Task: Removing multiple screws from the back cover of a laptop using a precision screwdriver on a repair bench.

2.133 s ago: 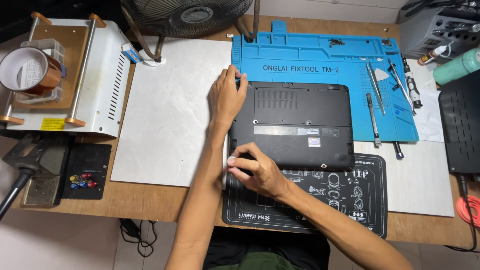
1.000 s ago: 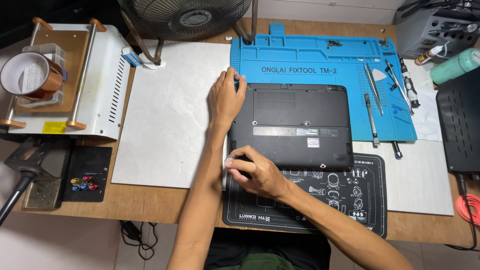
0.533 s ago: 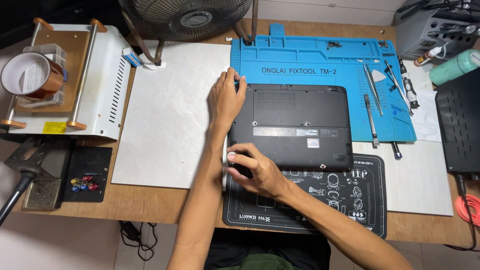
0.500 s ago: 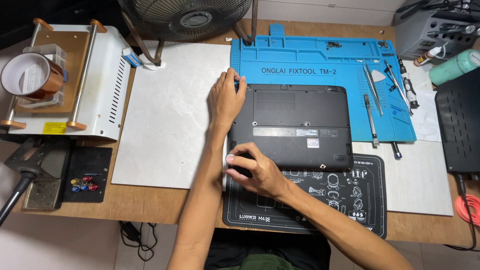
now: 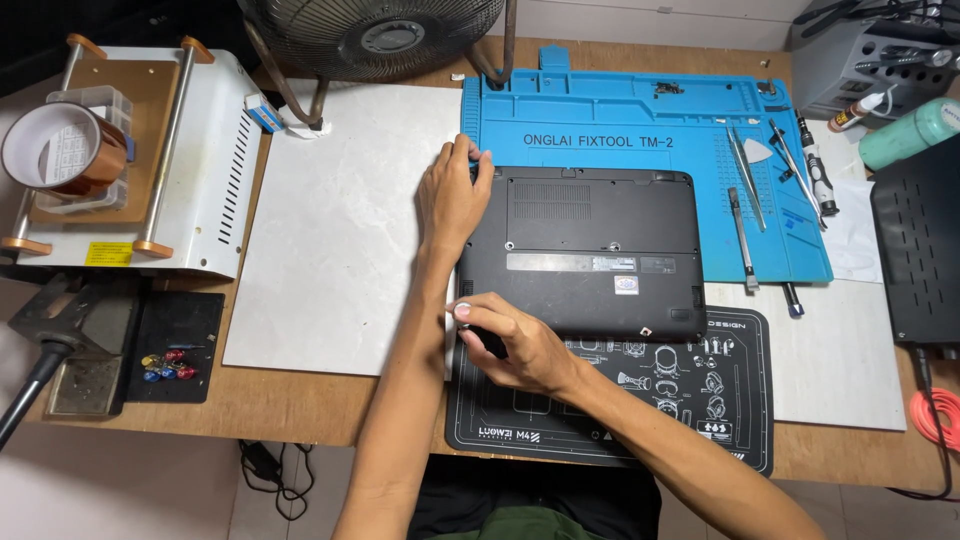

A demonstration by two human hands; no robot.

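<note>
While the black laptop (image 5: 590,250) is flipped belly-up with its bottom cover on and, as far as I can tell, none of it lifted yet, I'd say this is early days: the case is closed and everything inside is left to get at. Going left to right: a white bench machine (image 5: 190,180) sits at the far left with a roll of amber tape (image 5: 55,150) and a clear plastic box (image 5: 95,125) on its wooden top; can't make out what's in the box. Below it a small black tray (image 5: 175,345) holds a few little coloured bits, red, blue and yellow, clustered at its left side. Then a pale slab (image 5: 340,230) with nothing on it. The left hand (image 5: 452,195) lies flat, fingers spread a little, pressing on the laptop's far left corner where it overlaps the blue repair mat (image 5: 620,120). The right hand (image 5: 510,340) is curled at the near left corner, fingers pinched on something small and dark against the edge; can't tell what it is. The laptop's near edge rests on a black printed mat (image 5: 650,400). The blue mat's right side carries tweezers and a screwdriver (image 5: 815,180) lying loose; its moulded pockets look mostly bare. Far right: a grey tool rack (image 5: 870,60), a green bottle (image 5: 910,130), another black device (image 5: 920,240).
</note>
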